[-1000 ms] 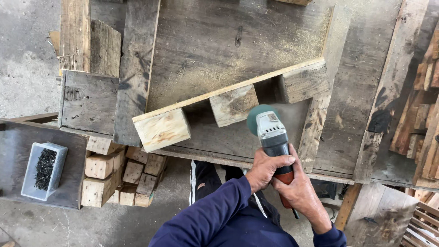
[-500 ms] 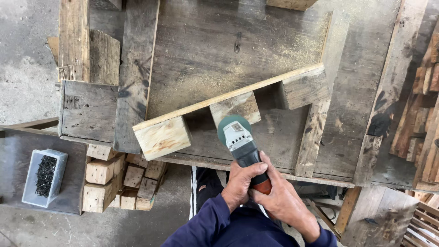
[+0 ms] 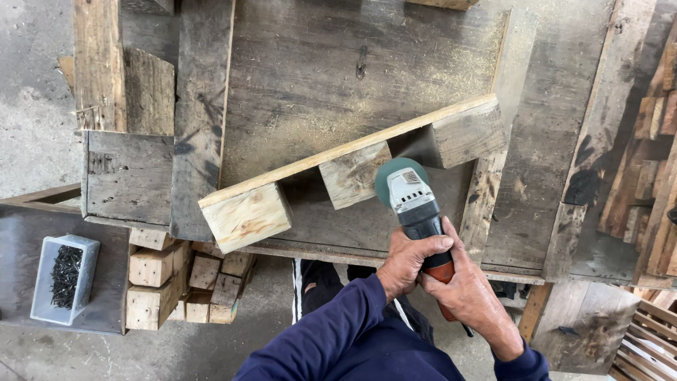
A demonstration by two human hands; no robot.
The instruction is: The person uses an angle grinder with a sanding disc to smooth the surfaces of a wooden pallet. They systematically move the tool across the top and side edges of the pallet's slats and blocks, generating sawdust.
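You hold one angle grinder point(image 3: 416, 212) with both hands, near the front edge of the bench point(image 3: 338, 77). Its round green disc guard lies against the middle block of the pallet piece point(image 3: 352, 169), on that block's right side. Your left hand point(image 3: 407, 262) has its grip closed around the dark body of the grinder, and your right hand point(image 3: 469, 286) closes around the red rear handle, just behind the left hand and touching it.

The pallet piece is one pale plank with three blocks under it, and it lies slanted across the bench, its left end close to the front edge. Behind the plank the bench is open, with only sawdust on it. To the right, one long board runs beside the end block.

Lower left, a stack of wood blocks point(image 3: 180, 282) stands, about eight of them visible. One grey tray of dark nails point(image 3: 65, 276) rests further left.
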